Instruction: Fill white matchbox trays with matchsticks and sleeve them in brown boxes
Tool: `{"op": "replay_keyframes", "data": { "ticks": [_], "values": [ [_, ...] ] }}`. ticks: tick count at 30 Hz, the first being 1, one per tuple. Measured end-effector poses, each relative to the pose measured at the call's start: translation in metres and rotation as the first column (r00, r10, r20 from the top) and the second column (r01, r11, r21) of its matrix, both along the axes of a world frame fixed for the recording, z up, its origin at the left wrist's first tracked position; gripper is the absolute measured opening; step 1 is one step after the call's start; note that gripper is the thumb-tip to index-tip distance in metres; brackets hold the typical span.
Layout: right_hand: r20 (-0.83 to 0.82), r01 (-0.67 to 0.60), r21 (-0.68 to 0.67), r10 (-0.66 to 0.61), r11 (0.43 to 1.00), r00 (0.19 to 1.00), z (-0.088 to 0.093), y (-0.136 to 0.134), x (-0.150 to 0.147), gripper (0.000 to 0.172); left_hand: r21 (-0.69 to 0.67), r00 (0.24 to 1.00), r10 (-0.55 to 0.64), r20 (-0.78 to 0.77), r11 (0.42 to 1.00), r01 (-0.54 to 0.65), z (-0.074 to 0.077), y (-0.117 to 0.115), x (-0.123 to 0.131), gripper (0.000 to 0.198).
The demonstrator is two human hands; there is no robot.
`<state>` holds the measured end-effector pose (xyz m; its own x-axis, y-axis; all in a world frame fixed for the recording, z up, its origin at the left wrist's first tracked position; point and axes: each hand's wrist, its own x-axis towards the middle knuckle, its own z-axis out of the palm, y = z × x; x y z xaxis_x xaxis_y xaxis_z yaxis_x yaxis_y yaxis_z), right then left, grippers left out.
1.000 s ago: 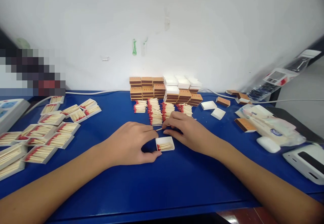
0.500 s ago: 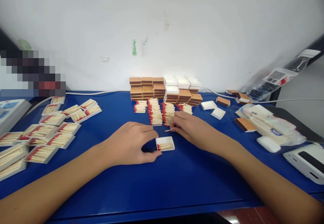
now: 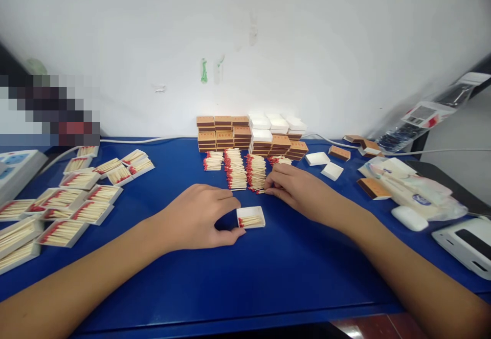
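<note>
A small white matchbox tray point(image 3: 256, 211) lies on the blue table, with several red-headed matches point(image 3: 250, 221) along its near side. My left hand point(image 3: 201, 216) steadies the tray's left end between thumb and fingers. Beyond it, my right hand point(image 3: 289, 183) pinches the end of a match point(image 3: 261, 191) at the near end of a column of matches point(image 3: 255, 170). A second column of matches point(image 3: 235, 170) runs alongside, with a smaller pile point(image 3: 213, 161) to its left. Another pile point(image 3: 281, 160) is partly hidden behind my right hand.
Stacked matchboxes point(image 3: 223, 139) and upturned white trays point(image 3: 262, 121) stand against the wall. Match-filled trays point(image 3: 63, 198) cover the left side. To the right are loose trays point(image 3: 317, 159), a matchbox point(image 3: 374, 188), a tissue pack point(image 3: 418, 185), a plastic bottle point(image 3: 425, 114) and a white device point(image 3: 464, 247).
My right hand has shifted slightly right and away from me, bringing the pinched match up against the column's near end. My left hand and the tray stay put.
</note>
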<state>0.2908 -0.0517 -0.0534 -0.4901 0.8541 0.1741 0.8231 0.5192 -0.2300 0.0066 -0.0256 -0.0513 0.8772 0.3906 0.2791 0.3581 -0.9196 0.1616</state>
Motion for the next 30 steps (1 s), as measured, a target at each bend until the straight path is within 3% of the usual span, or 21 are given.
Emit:
{"op": "replay_keyframes", "data": {
  "ticks": [10, 18, 24, 30],
  "values": [
    [0.078, -0.008, 0.018, 0.006, 1.000, 0.997, -0.003, -0.003, -0.008, 0.018, 0.011, 0.999, 0.035, -0.019, 0.999, -0.034, 0.001, 0.001, -0.001, 0.029],
    [-0.022, -0.026, -0.101, 0.024, 0.994, 0.999, 0.006, -0.009, -0.007, 0.014, 0.001, 0.999, 0.039, -0.028, 0.999, -0.039, 0.002, 0.001, 0.000, 0.029],
    [0.007, -0.026, -0.059, 0.026, 0.998, 1.000, -0.002, -0.005, -0.006, 0.018, 0.000, 0.999, 0.040, -0.027, 0.999, -0.040, 0.002, 0.002, -0.002, 0.028],
    [-0.109, -0.028, -0.028, 0.025, 0.999, 0.994, 0.012, -0.021, -0.020, 0.013, 0.017, 0.998, 0.049, -0.031, 0.999, -0.048, 0.001, 0.002, 0.000, 0.029]
  ]
}}
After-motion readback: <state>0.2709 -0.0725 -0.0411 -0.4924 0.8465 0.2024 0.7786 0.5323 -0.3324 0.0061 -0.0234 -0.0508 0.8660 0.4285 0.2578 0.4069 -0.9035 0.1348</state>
